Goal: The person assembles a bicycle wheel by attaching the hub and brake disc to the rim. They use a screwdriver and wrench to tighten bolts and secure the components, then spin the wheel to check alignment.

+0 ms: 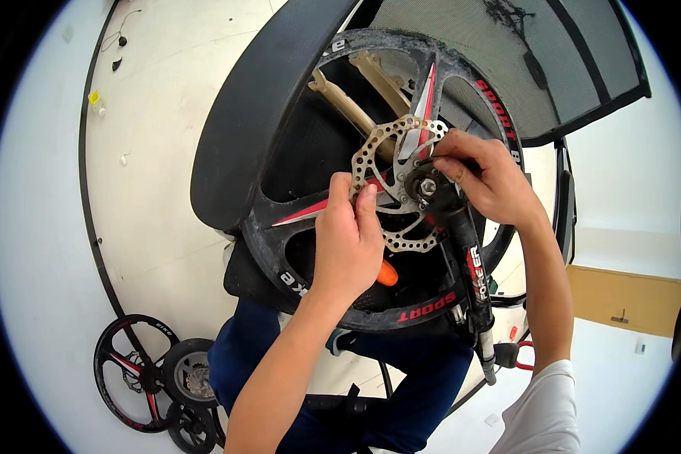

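Bare left forearm (284, 378) is lying nearest, left hand (346, 246) pinching the edge of a silver perforated metal disc rotor (365, 157) centred on a black, red-marked spoked wheel (274, 244). Right hand (492, 178) is curling narrow beside the silver axle nut (428, 186); can't tell whether it's gripping anything. Bracing the rotor firmly is probably helping.

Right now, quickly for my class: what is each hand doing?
Left hand: closed, pinching the edge of the brake disc.
Right hand: fingers curled beside the axle nut; whether it grips anything cannot be told.
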Motion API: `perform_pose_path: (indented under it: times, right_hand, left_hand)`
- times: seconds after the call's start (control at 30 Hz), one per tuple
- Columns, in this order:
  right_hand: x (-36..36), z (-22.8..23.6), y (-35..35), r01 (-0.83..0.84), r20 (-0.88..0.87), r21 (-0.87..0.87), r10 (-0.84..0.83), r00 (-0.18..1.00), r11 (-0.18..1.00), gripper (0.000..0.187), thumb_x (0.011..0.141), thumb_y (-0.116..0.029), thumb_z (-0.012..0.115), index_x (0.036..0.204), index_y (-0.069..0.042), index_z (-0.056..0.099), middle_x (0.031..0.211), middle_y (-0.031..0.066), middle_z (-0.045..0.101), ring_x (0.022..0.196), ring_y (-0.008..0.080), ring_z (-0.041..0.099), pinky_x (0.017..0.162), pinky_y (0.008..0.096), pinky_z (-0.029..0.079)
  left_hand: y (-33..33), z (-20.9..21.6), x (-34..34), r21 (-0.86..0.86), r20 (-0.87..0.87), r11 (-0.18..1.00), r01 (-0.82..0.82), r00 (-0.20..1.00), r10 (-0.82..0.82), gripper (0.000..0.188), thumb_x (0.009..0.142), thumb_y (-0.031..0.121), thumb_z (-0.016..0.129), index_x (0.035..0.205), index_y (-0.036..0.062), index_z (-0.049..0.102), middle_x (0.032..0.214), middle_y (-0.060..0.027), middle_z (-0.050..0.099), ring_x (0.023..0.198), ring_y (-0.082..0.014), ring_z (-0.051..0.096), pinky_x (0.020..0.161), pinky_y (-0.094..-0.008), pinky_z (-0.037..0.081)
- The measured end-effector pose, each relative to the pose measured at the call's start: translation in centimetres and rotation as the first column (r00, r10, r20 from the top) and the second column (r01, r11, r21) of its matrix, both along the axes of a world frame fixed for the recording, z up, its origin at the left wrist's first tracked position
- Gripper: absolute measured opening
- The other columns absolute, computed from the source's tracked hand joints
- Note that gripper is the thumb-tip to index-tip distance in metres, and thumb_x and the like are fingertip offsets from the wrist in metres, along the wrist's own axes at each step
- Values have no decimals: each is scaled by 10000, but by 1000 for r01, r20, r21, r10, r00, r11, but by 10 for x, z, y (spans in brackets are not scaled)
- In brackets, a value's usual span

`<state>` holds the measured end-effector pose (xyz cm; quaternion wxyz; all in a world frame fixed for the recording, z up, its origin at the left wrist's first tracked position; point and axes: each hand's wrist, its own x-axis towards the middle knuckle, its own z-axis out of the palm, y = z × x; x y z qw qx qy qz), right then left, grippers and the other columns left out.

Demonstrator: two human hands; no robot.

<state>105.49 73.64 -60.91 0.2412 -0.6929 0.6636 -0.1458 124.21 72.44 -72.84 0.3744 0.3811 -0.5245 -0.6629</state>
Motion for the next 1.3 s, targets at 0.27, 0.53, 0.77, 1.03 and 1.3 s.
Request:
perform_pose_path:
  times: [0.27,0.53,0.77,1.03,1.3]
  right_hand:
    - [6,-3,2,13,-19,-7,-13,1000,1000,102,892,-34,595,982,14,592,808,173,650,698,330,616,648,349,481]
    - [19,10,0,12,-128,47,-6,992,999,120,894,-36,595,1001,19,595,830,196,668,744,382,640,659,369,499]
    - [8,12,-5,-27,-63,95,33,997,995,143,887,-28,611,1022,20,623,847,169,676,742,325,652,685,350,510]
    - [7,21,-16,-59,-78,192,75,994,980,143,887,-28,613,1020,24,629,835,159,673,709,281,630,681,327,501]
    - [11,15,7,171,-10,50,-171,985,984,94,933,-59,599,983,19,589,726,66,592,650,123,516,617,273,437]
  left_hand:
    - [-2,9,2,45,20,999,-2,1000,1,159,1015,132,472,961,-11,431,610,-176,524,502,-290,541,490,-384,385]
    - [-2,8,3,-14,38,1000,-13,999,13,165,1012,139,481,957,-10,434,591,-192,532,517,-346,571,488,-400,398]
    - [-3,12,4,29,43,999,19,999,-20,157,1011,134,481,957,-4,431,594,-194,540,525,-348,584,490,-405,408]
    - [-2,11,3,-3,42,1000,-9,999,9,160,1008,135,489,947,1,426,608,-197,549,531,-361,583,491,-411,412]
    - [-3,14,6,-2,48,1000,-2,999,2,176,1003,141,497,926,-6,440,627,-211,551,577,-385,590,520,-415,420]
